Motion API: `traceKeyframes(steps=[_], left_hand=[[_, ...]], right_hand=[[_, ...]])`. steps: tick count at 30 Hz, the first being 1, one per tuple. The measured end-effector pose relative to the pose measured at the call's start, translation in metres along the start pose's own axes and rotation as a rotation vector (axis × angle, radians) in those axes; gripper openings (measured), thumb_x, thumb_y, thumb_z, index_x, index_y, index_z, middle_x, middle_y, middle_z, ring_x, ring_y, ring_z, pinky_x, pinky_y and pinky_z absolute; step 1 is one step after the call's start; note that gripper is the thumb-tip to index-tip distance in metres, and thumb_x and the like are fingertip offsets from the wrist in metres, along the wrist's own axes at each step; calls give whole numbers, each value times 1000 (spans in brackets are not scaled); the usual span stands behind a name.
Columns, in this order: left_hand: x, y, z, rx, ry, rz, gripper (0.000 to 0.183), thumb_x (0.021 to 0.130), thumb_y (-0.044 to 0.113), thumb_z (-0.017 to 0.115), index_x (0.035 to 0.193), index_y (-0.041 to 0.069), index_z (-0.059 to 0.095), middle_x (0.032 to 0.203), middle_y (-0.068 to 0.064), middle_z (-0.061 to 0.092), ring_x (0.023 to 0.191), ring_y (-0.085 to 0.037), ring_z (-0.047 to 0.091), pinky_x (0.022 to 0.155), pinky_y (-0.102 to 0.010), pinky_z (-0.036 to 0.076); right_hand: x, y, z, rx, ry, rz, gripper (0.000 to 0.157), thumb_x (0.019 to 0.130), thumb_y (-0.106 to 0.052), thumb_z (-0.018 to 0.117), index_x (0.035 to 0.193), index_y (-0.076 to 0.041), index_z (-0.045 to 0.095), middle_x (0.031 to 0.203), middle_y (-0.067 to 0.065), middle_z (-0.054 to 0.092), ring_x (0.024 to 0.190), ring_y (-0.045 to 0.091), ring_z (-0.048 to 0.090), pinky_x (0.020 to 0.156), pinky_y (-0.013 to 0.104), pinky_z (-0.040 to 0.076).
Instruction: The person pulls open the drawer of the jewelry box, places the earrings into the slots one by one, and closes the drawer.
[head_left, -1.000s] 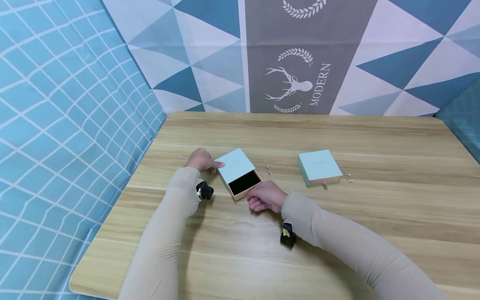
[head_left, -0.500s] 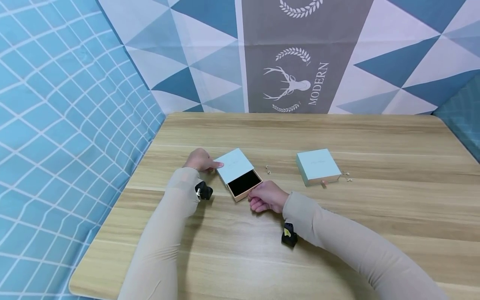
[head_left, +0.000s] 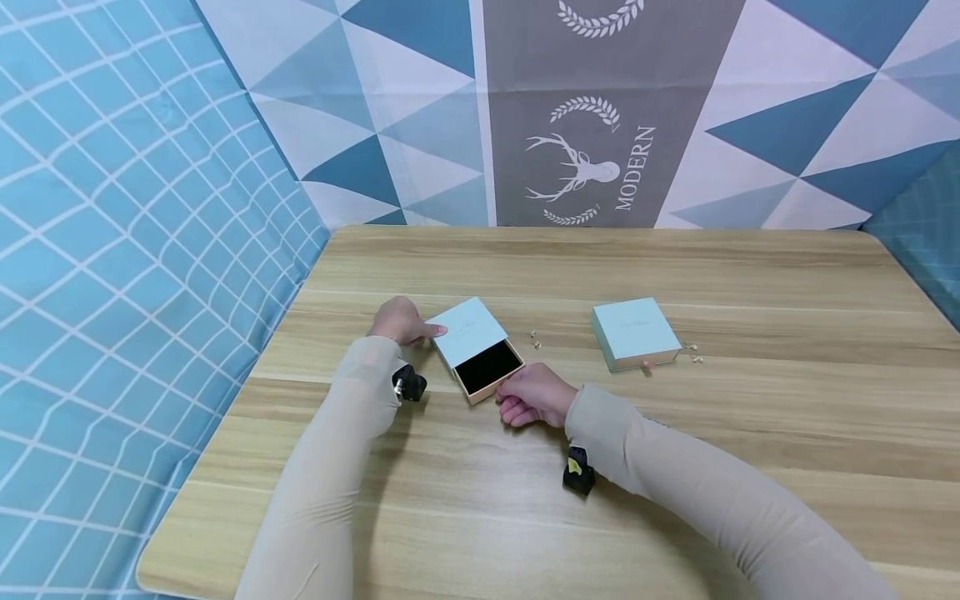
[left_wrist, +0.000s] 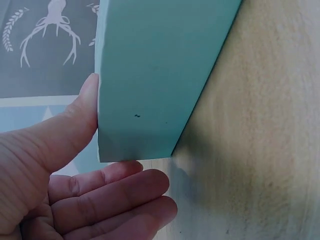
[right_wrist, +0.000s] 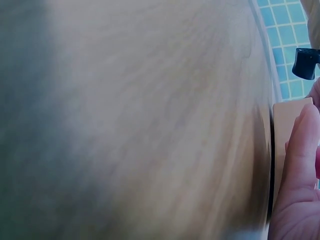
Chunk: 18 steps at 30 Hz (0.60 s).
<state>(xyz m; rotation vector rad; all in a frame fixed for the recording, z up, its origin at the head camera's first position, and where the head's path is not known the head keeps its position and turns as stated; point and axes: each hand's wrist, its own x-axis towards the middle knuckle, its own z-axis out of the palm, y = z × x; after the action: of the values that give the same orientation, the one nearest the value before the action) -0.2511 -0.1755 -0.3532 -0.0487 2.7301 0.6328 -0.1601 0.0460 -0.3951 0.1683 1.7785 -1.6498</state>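
A pale mint drawer box (head_left: 468, 331) lies at an angle on the table, its drawer (head_left: 492, 388) pulled partly out toward me. Inside, the drawer is black; its front is peach-coloured. At the box's far left corner, my left hand (head_left: 401, 321) pinches the outer sleeve, thumb on the top face. The left wrist view has that thumb at the edge of the sleeve (left_wrist: 150, 85), with curled fingers by its end. My right hand (head_left: 534, 395) pinches at the middle of the drawer front, fingers curled; they hide whatever tab is there. In the right wrist view its thumb lies against the drawer front (right_wrist: 285, 125).
A second mint box (head_left: 637, 329), closed, with a small pinkish pull tab (head_left: 647, 367), stands to the right. Small shiny pieces (head_left: 537, 344) lie between the boxes, and more small pieces (head_left: 698, 359) sit beside the second box. The wooden table (head_left: 480, 517) meets a patterned backdrop.
Both hands keep their hold, and the drawer stays about as far out as before. The whole view shifts very slightly.
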Motion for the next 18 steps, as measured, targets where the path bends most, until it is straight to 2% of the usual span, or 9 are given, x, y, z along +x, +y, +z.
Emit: traceKeyframes(steps=[7, 14, 18], left_hand=[[0, -3, 1, -39, -9, -13, 55, 84, 38, 74, 47, 12, 44, 45, 1, 42, 44, -11, 34, 51, -26, 33], [-3, -3, 2, -36, 11, -5, 55, 85, 39, 73, 46, 12, 44, 44, 2, 39, 44, -11, 31, 50, -27, 31], [-5, -3, 3, -42, 15, -7, 52, 86, 39, 72, 50, 7, 52, 44, 2, 37, 44, -11, 30, 49, -27, 29]], right_hand=[[1, 1, -2, -15, 1, 6, 15, 94, -3, 52, 94, 9, 61, 59, 3, 56, 46, 6, 55, 46, 19, 48], [4, 4, -8, -37, -22, 11, 16, 95, -4, 52, 96, 9, 61, 60, 4, 56, 46, 7, 56, 46, 19, 48], [5, 5, -10, -40, -35, 13, 16, 95, -5, 52, 96, 9, 61, 60, 4, 57, 47, 7, 56, 47, 19, 48]])
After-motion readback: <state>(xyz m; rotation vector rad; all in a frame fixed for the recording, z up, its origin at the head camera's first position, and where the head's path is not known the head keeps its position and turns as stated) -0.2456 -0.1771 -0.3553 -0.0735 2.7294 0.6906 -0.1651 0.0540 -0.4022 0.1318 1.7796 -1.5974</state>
